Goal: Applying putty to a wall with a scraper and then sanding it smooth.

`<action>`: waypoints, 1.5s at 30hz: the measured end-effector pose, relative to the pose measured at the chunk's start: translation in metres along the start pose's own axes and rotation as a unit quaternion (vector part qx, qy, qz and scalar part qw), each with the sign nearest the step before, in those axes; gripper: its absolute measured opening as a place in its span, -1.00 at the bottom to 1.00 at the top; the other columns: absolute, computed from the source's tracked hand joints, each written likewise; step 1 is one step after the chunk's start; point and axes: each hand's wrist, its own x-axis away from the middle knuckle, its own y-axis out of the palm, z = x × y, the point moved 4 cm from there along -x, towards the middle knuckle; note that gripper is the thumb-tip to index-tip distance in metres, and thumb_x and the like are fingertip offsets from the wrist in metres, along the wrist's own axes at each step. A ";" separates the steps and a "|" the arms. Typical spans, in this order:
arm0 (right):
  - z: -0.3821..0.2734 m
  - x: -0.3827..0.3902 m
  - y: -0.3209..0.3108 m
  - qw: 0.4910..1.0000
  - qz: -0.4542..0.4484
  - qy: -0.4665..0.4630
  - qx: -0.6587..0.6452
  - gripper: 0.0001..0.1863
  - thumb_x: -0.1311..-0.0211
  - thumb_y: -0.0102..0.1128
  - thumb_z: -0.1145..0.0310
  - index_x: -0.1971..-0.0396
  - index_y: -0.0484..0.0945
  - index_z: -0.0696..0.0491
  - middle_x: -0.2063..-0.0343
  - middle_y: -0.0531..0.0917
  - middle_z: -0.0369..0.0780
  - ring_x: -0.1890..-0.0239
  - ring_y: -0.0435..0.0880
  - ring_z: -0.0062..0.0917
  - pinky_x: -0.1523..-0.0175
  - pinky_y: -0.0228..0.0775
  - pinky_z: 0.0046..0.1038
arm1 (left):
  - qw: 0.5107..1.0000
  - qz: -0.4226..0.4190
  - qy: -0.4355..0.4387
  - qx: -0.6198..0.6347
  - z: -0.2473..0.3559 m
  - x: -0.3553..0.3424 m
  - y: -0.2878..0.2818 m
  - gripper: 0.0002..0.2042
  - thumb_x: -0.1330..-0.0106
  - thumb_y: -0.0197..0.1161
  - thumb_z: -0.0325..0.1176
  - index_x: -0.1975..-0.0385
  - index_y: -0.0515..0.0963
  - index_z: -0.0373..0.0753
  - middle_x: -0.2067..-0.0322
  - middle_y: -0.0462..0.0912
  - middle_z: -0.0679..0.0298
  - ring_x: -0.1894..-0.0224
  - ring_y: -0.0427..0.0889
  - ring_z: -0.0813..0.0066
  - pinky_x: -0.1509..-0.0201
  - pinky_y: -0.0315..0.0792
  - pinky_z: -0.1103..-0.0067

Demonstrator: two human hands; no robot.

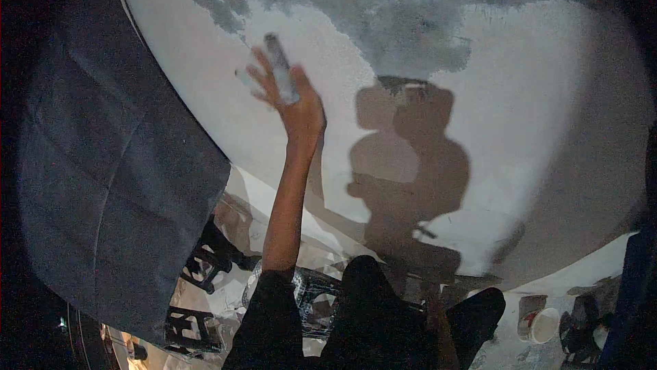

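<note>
My left hand (pixel 294 107) is raised in front of a broad pale surface (pixel 513 96), with a grey bar-shaped tool (pixel 280 69) between thumb and fingers. Blur hides the tool's exact kind. A small whitish piece (pixel 244 78) shows beside the fingertips; whether it belongs to the tool I cannot tell. Uneven grey coating (pixel 410 28) covers the upper part of the surface, above and right of this hand. Low down by my dark-clothed knees, my right hand (pixel 435 310) is dim, and its fingers cannot be made out.
Dark grey sheeting (pixel 116 165) hangs along the left. Black open frames (pixel 191 329) stand below it. At the lower right are a white bucket (pixel 545 325) and a dark, rounded object (pixel 582 329). My shadow falls across the pale surface.
</note>
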 end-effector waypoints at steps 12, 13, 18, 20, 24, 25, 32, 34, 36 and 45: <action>-0.007 0.041 -0.003 0.999 -0.029 0.027 0.029 -0.44 -0.48 -0.15 0.30 -0.41 0.03 -0.02 -0.29 0.31 -0.19 0.07 0.55 -0.49 0.05 0.45 -0.40 | 0.993 -0.056 0.092 -0.037 -0.014 0.053 0.010 -0.46 -0.46 -0.15 -0.08 -0.42 0.08 -0.02 -0.46 -0.19 0.03 -0.47 -0.34 -0.19 -0.31 -0.55 -0.25; -0.006 0.075 -0.005 0.999 -0.031 0.030 0.031 -0.44 -0.48 -0.15 0.30 -0.41 0.02 -0.02 -0.30 0.31 -0.19 0.07 0.55 -0.49 0.05 0.45 -0.40 | 0.999 0.000 0.034 0.001 -0.014 0.037 0.007 -0.47 -0.47 -0.17 -0.10 -0.42 0.08 -0.02 -0.46 -0.19 0.05 -0.47 -0.35 -0.17 -0.31 -0.57 -0.23; -0.028 0.039 -0.005 0.997 -0.049 0.031 0.045 -0.43 -0.49 -0.16 0.30 -0.43 -0.01 -0.03 -0.31 0.30 -0.19 0.07 0.55 -0.49 0.05 0.44 -0.41 | 0.991 -0.029 0.131 -0.014 0.039 -0.011 0.008 -0.47 -0.49 -0.18 -0.12 -0.43 0.04 -0.02 -0.47 -0.23 0.14 -0.47 -0.39 -0.13 -0.32 -0.59 -0.21; -0.047 0.030 0.007 0.996 -0.074 0.020 0.047 -0.42 -0.49 -0.17 0.30 -0.44 -0.02 -0.04 -0.32 0.29 -0.19 0.07 0.55 -0.49 0.06 0.44 -0.41 | 0.971 -0.083 0.213 -0.067 0.049 0.001 0.005 -0.43 -0.48 -0.15 -0.09 -0.45 -0.03 0.00 -0.47 -0.21 0.16 -0.47 -0.37 -0.17 -0.32 -0.60 -0.22; 0.137 -0.007 0.010 0.931 0.225 -0.212 0.194 -0.44 -0.49 -0.16 0.27 -0.43 0.05 -0.05 -0.28 0.35 -0.15 0.12 0.59 -0.36 0.04 0.42 -0.33 | 0.952 -0.047 0.289 -0.091 0.028 0.069 0.053 -0.43 -0.48 -0.16 -0.08 -0.44 -0.02 -0.06 -0.47 -0.20 0.15 -0.46 -0.38 -0.19 -0.32 -0.59 -0.21; 0.133 -0.016 0.014 0.931 0.223 -0.219 0.189 -0.44 -0.49 -0.16 0.27 -0.43 0.05 -0.05 -0.28 0.35 -0.15 0.12 0.59 -0.36 0.04 0.42 -0.33 | 0.978 -0.057 0.196 -0.035 0.017 0.072 0.044 -0.44 -0.49 -0.18 -0.09 -0.44 -0.02 -0.10 -0.47 -0.22 0.16 -0.47 -0.38 -0.18 -0.33 -0.59 -0.20; 0.060 -0.043 0.026 0.945 0.166 -0.233 0.157 -0.46 -0.49 -0.16 0.27 -0.42 0.08 -0.04 -0.26 0.38 -0.13 0.13 0.59 -0.33 0.03 0.42 -0.32 | 0.993 -0.002 0.115 -0.013 0.044 -0.017 0.001 -0.45 -0.49 -0.17 -0.12 -0.43 0.02 -0.15 -0.48 -0.20 0.21 -0.48 -0.32 -0.10 -0.34 -0.58 -0.18; 0.033 -0.047 0.005 0.947 0.169 -0.224 0.156 -0.46 -0.49 -0.16 0.27 -0.41 0.09 -0.04 -0.26 0.38 -0.13 0.13 0.59 -0.32 0.03 0.42 -0.32 | 0.983 -0.033 0.175 -0.041 0.057 -0.009 0.011 -0.42 -0.46 -0.15 -0.06 -0.41 0.06 -0.16 -0.47 -0.14 0.16 -0.48 -0.34 -0.07 -0.39 -0.58 -0.09; -0.003 -0.061 -0.005 0.950 0.158 -0.224 0.150 -0.46 -0.49 -0.16 0.27 -0.41 0.09 -0.04 -0.25 0.39 -0.13 0.13 0.59 -0.31 0.03 0.42 -0.32 | 0.957 -0.038 0.240 -0.158 0.020 0.029 0.025 -0.43 -0.43 -0.10 -0.08 -0.40 0.10 -0.11 -0.47 -0.15 0.15 -0.48 -0.33 -0.13 -0.37 -0.54 -0.15; 0.006 0.030 -0.037 0.967 0.165 -0.125 0.147 -0.47 -0.48 -0.16 0.26 -0.40 0.13 -0.02 -0.22 0.42 -0.11 0.15 0.59 -0.27 0.02 0.41 -0.30 | 0.998 -0.035 0.048 -0.010 0.004 0.061 0.030 -0.41 -0.39 -0.02 -0.11 -0.40 0.11 -0.11 -0.47 -0.21 0.11 -0.47 -0.33 -0.18 -0.34 -0.55 -0.20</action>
